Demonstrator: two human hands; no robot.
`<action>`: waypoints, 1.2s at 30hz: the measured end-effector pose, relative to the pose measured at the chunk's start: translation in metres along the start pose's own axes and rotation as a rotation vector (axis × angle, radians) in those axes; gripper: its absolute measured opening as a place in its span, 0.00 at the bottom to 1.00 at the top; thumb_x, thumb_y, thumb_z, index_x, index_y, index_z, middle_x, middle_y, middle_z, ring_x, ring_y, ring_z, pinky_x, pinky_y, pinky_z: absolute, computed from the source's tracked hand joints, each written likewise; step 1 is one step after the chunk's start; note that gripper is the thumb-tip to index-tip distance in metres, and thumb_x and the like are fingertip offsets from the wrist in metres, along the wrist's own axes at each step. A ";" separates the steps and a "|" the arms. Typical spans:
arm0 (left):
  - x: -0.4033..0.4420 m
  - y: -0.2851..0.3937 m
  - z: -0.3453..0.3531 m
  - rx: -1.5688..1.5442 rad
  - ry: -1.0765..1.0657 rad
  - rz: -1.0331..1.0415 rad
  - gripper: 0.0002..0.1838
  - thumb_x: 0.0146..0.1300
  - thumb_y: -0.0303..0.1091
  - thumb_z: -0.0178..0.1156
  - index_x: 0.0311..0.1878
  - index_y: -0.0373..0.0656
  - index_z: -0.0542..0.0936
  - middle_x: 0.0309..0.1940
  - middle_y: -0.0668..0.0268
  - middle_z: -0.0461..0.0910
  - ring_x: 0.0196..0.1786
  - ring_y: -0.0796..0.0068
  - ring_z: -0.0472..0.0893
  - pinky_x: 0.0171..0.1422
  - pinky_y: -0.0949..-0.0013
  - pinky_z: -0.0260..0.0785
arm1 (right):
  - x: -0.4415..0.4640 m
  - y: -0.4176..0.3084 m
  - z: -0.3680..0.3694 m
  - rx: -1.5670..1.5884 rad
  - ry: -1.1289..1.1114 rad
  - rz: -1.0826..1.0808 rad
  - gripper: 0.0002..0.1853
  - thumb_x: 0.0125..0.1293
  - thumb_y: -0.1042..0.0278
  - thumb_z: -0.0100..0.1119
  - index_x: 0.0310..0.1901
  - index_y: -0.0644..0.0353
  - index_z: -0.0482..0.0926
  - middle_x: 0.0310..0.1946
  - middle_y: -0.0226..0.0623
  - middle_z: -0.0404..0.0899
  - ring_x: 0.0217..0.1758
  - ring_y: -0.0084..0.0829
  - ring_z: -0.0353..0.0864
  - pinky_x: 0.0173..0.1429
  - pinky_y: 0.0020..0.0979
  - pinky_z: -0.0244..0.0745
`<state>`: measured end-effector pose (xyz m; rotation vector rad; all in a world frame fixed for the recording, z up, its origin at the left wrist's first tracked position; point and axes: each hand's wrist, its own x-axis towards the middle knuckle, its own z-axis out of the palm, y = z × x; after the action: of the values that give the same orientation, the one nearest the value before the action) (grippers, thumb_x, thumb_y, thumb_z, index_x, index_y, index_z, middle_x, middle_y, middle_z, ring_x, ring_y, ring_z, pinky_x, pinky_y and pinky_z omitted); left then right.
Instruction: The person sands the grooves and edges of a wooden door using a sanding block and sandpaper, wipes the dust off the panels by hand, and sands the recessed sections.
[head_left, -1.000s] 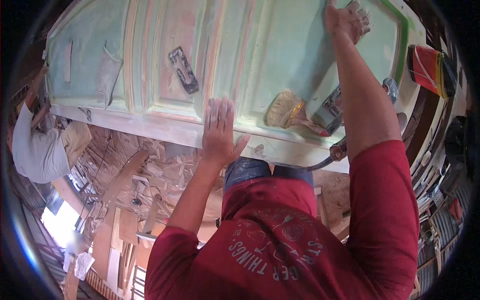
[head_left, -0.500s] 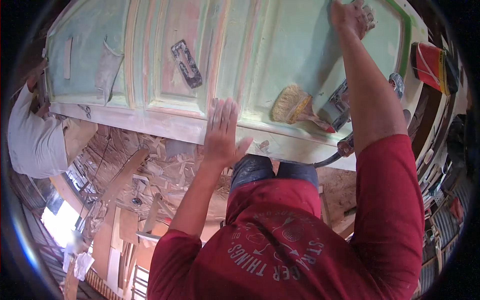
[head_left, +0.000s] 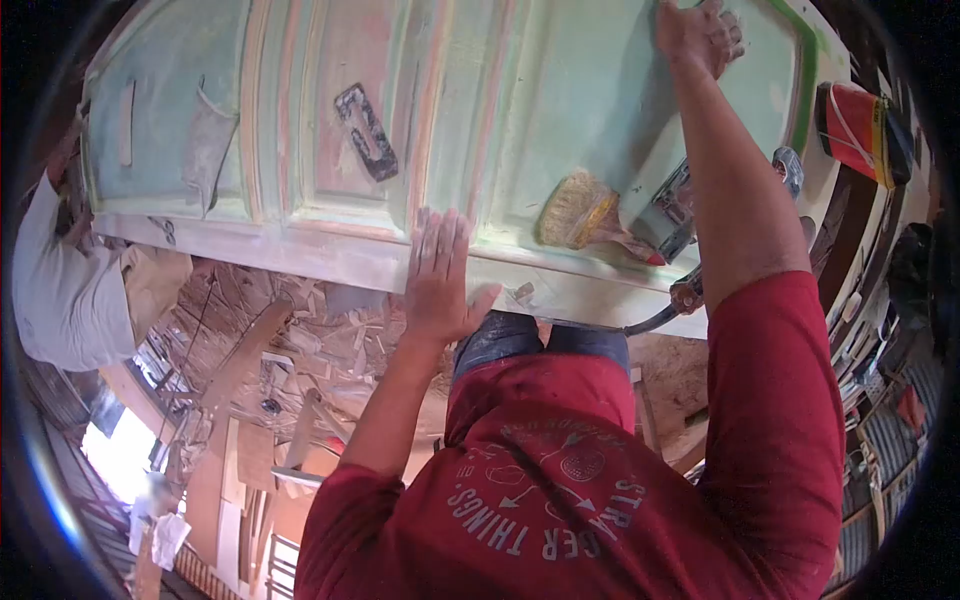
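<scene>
My left hand (head_left: 438, 275) lies flat with fingers stretched out on the near edge of a pale green panelled door (head_left: 540, 90), dusty white at the fingertips. At the far right of the door my right hand (head_left: 700, 38) presses on the surface with its fingers curled under; whatever they hold, if anything, is hidden. Between the two hands rests a wide brush (head_left: 585, 212) with straw-coloured bristles. Beside it, partly behind my right forearm, sits a dark power tool (head_left: 675, 205) with a hose (head_left: 655, 320). A black sanding block (head_left: 366, 132) lies on the middle panel.
A crumpled grey sheet (head_left: 210, 145) and a thin strip (head_left: 127, 122) lie on the left panel. Another person's sleeve (head_left: 70, 280) is at the left end. A red and black box (head_left: 866, 135) stands at the right. Wood scraps (head_left: 240, 310) litter the floor.
My right hand stays curled at nearly the same spot on the door. My left hand remains flat near the edge. The view has shifted slightly.
</scene>
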<state>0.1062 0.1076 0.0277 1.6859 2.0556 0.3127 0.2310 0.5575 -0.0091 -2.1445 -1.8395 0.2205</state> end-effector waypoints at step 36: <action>0.053 -0.004 0.000 0.054 0.038 0.030 0.62 0.73 0.72 0.59 0.92 0.33 0.50 0.93 0.45 0.49 0.95 0.36 0.44 0.96 0.36 0.32 | 0.006 -0.001 -0.012 -0.015 -0.093 0.012 0.47 0.81 0.30 0.52 0.86 0.63 0.64 0.88 0.60 0.59 0.94 0.57 0.51 0.95 0.55 0.43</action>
<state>0.0950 0.1583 0.0147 1.7566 2.0857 0.3035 0.2350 0.5622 0.0029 -2.1904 -1.8844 0.3158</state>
